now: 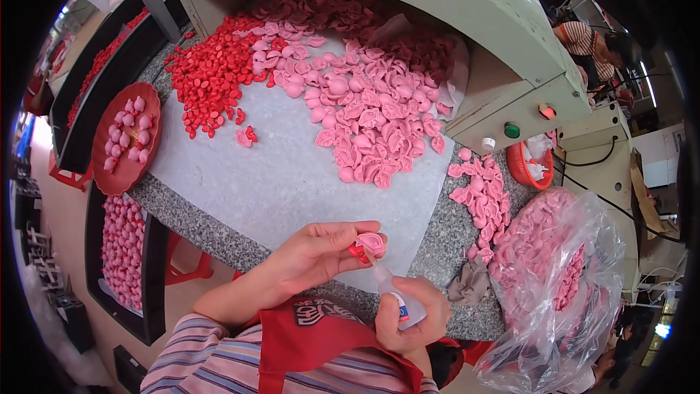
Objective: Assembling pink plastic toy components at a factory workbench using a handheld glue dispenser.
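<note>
My left hand [310, 252] pinches a small pink molded plastic piece [372, 243] between thumb and fingers, with small red pieces [357, 252] against the fingertips beside it. In my right hand [430, 314] is a translucent squeeze bottle [410, 307] with a narrow nozzle, tilted up toward the left. The nozzle tip is at the lower side of the pink piece; whether it touches is too small to tell. Both hands are over the near edge of a white sheet [262, 175]. Farther off on it lie a heap of red pieces [211, 76] and a larger heap of pink pieces [372, 117].
A pale green machine housing [503, 29] arches over the heaps. At left are a red dish [102, 168] of pink balls and black trays [152, 284]. To the right stand a red basket [519, 169] and a clear bag [583, 263] of pink pieces, near a grey cloth [470, 284].
</note>
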A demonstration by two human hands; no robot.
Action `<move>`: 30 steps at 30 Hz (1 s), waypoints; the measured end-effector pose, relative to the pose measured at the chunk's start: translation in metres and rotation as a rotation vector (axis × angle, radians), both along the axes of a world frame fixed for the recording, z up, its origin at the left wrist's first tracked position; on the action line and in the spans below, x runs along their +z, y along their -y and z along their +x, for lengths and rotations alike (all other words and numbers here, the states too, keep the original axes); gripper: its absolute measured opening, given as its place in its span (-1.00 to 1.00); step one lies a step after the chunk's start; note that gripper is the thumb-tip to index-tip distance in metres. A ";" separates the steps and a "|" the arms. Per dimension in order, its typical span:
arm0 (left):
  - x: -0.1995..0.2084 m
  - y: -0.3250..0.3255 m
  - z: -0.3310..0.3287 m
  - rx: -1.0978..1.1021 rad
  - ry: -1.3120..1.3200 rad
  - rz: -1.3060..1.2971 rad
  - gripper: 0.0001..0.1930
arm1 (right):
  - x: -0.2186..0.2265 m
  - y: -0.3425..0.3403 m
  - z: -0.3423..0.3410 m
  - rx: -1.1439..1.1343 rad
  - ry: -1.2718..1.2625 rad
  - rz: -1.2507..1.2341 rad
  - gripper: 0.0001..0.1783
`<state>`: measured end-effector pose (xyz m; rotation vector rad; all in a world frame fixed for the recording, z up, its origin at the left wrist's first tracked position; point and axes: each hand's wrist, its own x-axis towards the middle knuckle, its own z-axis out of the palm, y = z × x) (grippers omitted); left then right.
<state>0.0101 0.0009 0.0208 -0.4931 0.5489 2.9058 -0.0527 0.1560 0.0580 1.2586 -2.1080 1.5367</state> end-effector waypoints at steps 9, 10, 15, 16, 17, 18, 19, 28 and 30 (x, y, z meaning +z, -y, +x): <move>-0.001 0.001 0.001 0.006 -0.029 -0.006 -0.55 | 0.002 -0.001 -0.003 0.003 0.032 -0.006 -0.74; -0.001 0.001 0.002 0.015 -0.028 -0.030 -0.55 | 0.002 -0.002 -0.003 -0.001 0.029 -0.004 -0.74; 0.001 0.001 0.002 0.042 -0.031 -0.071 -0.57 | 0.004 -0.004 -0.005 -0.034 -0.006 0.009 -0.74; 0.001 0.001 0.002 0.051 -0.037 -0.070 -0.57 | 0.004 -0.004 -0.005 -0.037 0.004 0.006 -0.74; 0.001 0.001 0.002 0.061 -0.043 -0.070 -0.58 | 0.004 -0.005 -0.005 -0.041 0.014 0.003 -0.74; 0.000 0.001 0.002 0.058 -0.043 -0.069 -0.58 | 0.005 -0.005 -0.005 -0.045 0.013 0.004 -0.74; -0.001 0.001 0.002 0.065 -0.051 -0.067 -0.58 | 0.005 -0.005 -0.005 -0.045 0.023 0.014 -0.75; 0.000 0.002 0.003 0.104 -0.076 -0.054 -0.59 | 0.006 -0.008 -0.005 -0.084 0.023 0.049 -0.76; -0.002 0.002 0.003 0.109 -0.078 -0.047 -0.58 | 0.006 -0.008 -0.005 -0.098 0.018 0.054 -0.76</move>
